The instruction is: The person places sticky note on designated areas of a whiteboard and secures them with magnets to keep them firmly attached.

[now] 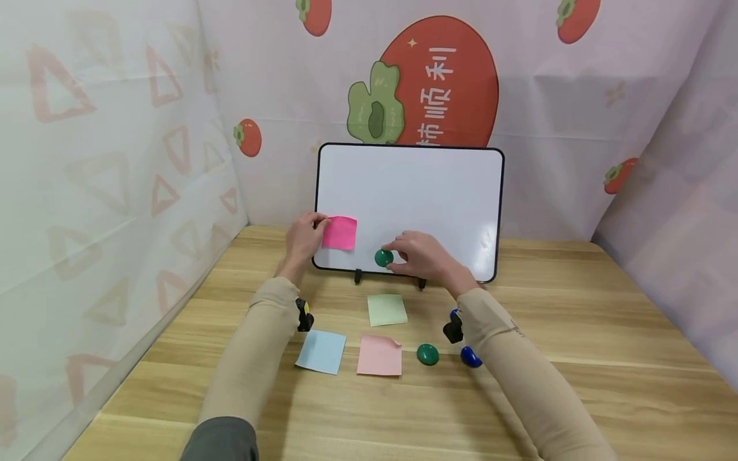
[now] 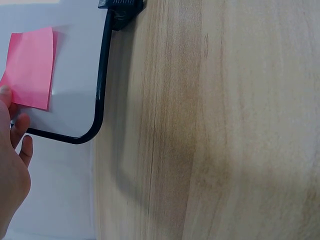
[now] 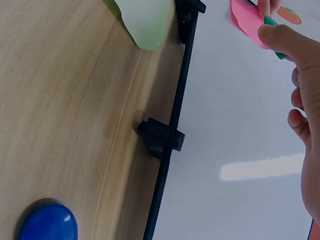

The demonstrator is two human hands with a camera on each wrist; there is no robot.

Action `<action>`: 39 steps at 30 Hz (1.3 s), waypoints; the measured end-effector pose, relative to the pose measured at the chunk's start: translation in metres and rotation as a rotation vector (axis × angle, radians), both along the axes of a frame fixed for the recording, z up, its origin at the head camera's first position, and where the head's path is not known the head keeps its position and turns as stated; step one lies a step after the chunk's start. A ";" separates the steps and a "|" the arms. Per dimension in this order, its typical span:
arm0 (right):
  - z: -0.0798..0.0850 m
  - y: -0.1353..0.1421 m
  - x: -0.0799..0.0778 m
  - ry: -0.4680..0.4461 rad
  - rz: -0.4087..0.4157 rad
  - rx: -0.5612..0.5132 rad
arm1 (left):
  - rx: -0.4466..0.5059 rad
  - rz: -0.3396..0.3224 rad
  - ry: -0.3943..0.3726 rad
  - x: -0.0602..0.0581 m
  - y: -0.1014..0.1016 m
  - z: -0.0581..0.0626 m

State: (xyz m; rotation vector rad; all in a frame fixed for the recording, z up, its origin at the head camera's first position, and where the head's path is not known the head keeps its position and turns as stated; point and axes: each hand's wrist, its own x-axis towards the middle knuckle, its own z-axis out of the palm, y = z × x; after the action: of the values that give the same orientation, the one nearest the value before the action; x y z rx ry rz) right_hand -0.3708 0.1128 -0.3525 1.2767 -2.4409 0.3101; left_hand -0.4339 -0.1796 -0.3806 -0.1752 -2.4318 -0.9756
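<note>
A bright pink sticky note (image 1: 340, 233) lies against the lower left of the whiteboard (image 1: 415, 198). My left hand (image 1: 304, 238) pinches the note's left edge between thumb and fingers, at the board's left side. In the left wrist view the sticky note (image 2: 31, 67) looks flat, with a slight shadow beside it. My right hand (image 1: 423, 255) pinches a round green magnet (image 1: 383, 258) in front of the board, right of the note. The right wrist view shows this green magnet (image 3: 274, 37) edge-on between thumb and finger.
On the wooden table lie a pale green note (image 1: 387, 310), a blue note (image 1: 321, 351) and a light pink note (image 1: 379, 356). Another green magnet (image 1: 428, 354) and a blue magnet (image 1: 470, 356) lie to their right. Black clip feet (image 3: 161, 135) support the board.
</note>
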 end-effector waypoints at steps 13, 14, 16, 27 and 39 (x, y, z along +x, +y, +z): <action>-0.005 -0.025 -0.020 0.145 -0.015 -0.037 | 0.005 -0.006 -0.008 0.001 0.000 0.000; -0.005 -0.027 -0.022 0.164 -0.024 -0.037 | 0.003 -0.008 -0.011 0.000 0.000 0.000; -0.004 -0.032 -0.025 0.199 -0.037 -0.039 | -0.004 -0.008 -0.010 -0.001 -0.001 -0.001; 0.003 -0.067 -0.043 0.295 -0.141 -0.056 | -0.026 -0.032 -0.002 -0.003 0.002 0.003; -0.009 -0.105 -0.059 0.317 -0.298 -0.069 | -0.066 -0.055 0.027 -0.004 -0.005 0.002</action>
State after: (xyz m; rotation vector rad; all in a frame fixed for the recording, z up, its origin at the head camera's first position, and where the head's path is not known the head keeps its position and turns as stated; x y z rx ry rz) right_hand -0.4303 0.0082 -0.3614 0.8420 -2.2799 0.1003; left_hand -0.4381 -0.1850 -0.3781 -0.2774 -2.4475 -0.9106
